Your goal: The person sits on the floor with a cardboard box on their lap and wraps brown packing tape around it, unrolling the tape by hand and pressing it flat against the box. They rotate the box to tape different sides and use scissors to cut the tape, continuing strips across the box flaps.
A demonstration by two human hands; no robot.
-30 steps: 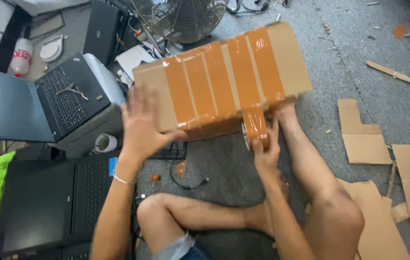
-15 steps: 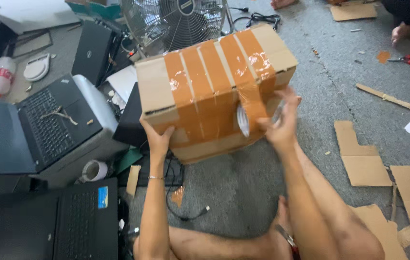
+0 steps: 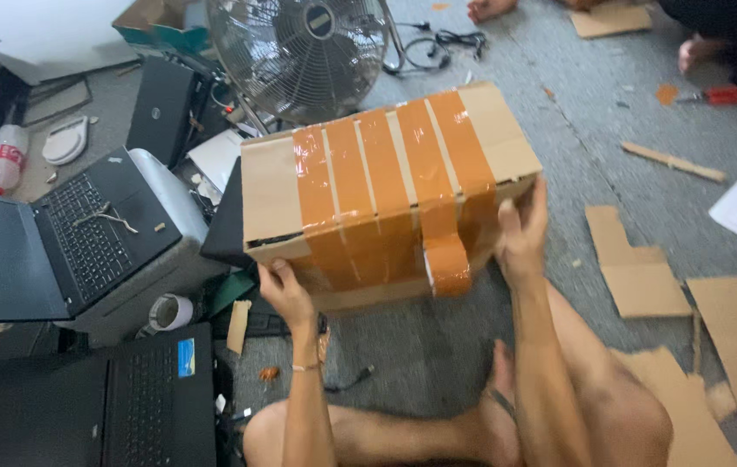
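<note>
A cardboard box (image 3: 273, 195) wrapped with several strips of orange-brown tape is lifted off the grey floor in front of me. My left hand (image 3: 286, 294) grips its lower left corner from underneath. My right hand (image 3: 520, 233) presses against its right side near the bottom. A roll of the same orange tape (image 3: 448, 264) hangs from a strip on the front face of the box. My bare legs are folded on the floor below the box.
An open laptop (image 3: 83, 229) rests on a grey machine at left, a black laptop (image 3: 118, 398) below it. A metal fan (image 3: 299, 52) stands behind the box. Cardboard scraps (image 3: 645, 277) lie at right. Another person's feet and a red screwdriver (image 3: 714, 95) are at top right.
The box has been lifted and turned so its front face shows more. My right hand left the tape roll and went to the box's right side; the roll now hangs free.
</note>
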